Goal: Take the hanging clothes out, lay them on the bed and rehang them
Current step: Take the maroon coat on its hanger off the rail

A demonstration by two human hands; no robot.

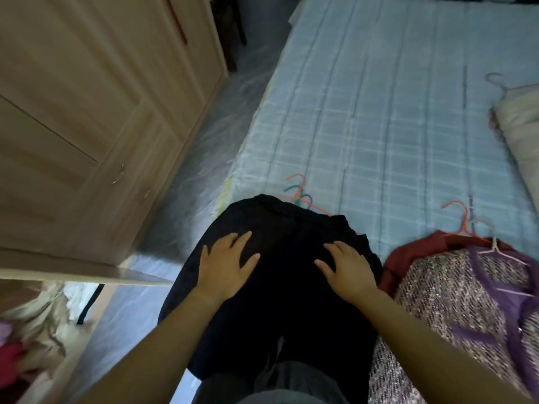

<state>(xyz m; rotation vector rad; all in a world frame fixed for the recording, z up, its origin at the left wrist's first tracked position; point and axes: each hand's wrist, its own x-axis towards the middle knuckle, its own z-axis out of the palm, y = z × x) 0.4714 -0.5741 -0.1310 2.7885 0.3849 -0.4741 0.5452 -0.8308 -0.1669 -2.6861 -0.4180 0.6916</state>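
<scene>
Fingers (244, 237) spread wide, the left hand (226, 259) and right hand (345, 268) rest flat on a black fabric garment (285, 304) at the near edge of a pale blue checked quilted bed (393, 126). Right of the right fingers lies a speckled purple-trimmed knit cardigan (449, 301); just beyond the fingertips, coloured plastic hangers (300, 193).

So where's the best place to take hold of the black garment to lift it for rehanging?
Probably its far edge, where coloured hanger hooks stick out from under the black garment. Come from above and set the grip on the hooks: the cloth lies limp and broad, with left hand and right hand flat on it.
</scene>
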